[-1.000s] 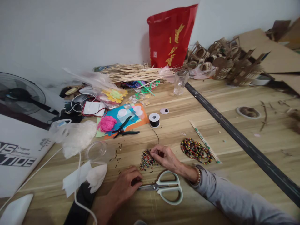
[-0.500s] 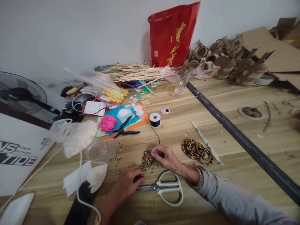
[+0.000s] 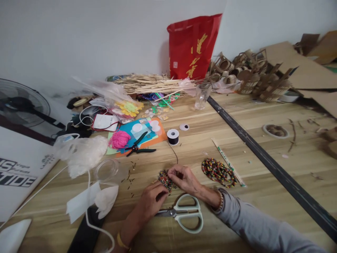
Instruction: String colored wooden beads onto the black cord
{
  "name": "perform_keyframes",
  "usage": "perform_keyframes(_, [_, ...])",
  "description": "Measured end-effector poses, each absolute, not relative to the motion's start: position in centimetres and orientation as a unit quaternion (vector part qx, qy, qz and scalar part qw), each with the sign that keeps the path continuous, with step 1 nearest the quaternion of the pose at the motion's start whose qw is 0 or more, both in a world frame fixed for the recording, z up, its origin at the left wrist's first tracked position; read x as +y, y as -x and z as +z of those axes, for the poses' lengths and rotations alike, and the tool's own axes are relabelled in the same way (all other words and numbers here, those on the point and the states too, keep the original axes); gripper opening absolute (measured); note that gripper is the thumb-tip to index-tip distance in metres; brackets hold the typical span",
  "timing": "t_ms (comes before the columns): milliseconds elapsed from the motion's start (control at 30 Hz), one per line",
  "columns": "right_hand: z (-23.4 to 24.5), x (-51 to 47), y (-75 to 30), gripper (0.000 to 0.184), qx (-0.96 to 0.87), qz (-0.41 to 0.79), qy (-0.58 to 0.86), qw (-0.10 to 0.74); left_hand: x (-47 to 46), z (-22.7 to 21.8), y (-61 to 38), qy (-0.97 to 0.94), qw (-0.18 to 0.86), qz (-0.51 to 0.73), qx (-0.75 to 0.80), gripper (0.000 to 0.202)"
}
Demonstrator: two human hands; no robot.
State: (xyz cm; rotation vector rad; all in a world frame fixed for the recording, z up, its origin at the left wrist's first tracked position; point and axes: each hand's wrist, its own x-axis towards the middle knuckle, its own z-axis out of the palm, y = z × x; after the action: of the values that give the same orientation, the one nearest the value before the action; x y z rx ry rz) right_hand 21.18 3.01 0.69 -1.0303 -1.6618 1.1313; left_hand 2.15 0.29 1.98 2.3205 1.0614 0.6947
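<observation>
A small heap of multicoloured beads (image 3: 163, 178) lies between my two hands. My right hand (image 3: 185, 179) is pinched closed at the heap's right side, on the black cord (image 3: 173, 151) that runs down from a white-rimmed spool (image 3: 173, 137). My left hand (image 3: 152, 198) is curled at the heap's lower left, thumb and fingertips brought together; anything between them is too small to make out. Below the hands lie white-handled scissors (image 3: 188, 213), their blade tips by my left hand. A coiled string of beads (image 3: 218, 172) rests right of my right hand.
Green-handled pliers (image 3: 138, 146) and pink yarn (image 3: 119, 139) lie on coloured paper. A clear jar (image 3: 107, 171) stands at the left, near a white cable (image 3: 88, 211). Farther back are a drinking glass (image 3: 202, 96), a red bag (image 3: 193, 49) and small woven baskets (image 3: 247, 82).
My left hand has moved right and slightly up, closer to the beads and my right hand. My right hand stays at the heap. The whole view has shifted slightly.
</observation>
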Motion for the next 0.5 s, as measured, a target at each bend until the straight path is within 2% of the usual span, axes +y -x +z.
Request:
perform_keyframes(200, [0.5,2.9,-21.2,0.016,-0.687,0.424,0.401,0.433,0.3,2.1,-2.2,-0.778,0.321,0.326,0.43,0.01])
perform_keyframes(500, [1.0,2.4,-21.1,0.018,-0.766,0.306,0.342,0.45,0.7,1.2,-1.2,-0.623,0.488,0.388,0.473,0.004])
